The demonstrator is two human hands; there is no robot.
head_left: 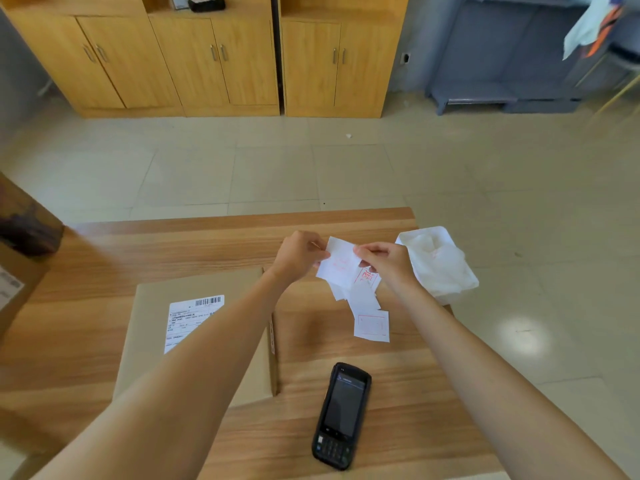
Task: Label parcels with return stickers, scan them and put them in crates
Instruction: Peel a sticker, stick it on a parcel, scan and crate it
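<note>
Over the far part of the wooden table (398, 382), my left hand (298, 252) and my right hand (384, 259) each pinch an edge of a white return sticker sheet (341, 265) with red print. Several more white stickers (371, 323) lie loose on the table below it. A flat brown cardboard parcel (152, 337) with a white barcode shipping label (194, 315) lies under my left forearm. A black handheld scanner (343, 415) lies screen up near the table's front edge.
A white tray (438, 261) holding crumpled white backing paper sits at the table's right far corner. A large brown box (20, 258) stands at the left edge. Wooden cabinets (214, 60) and a grey rack (512, 60) line the far wall across the tiled floor.
</note>
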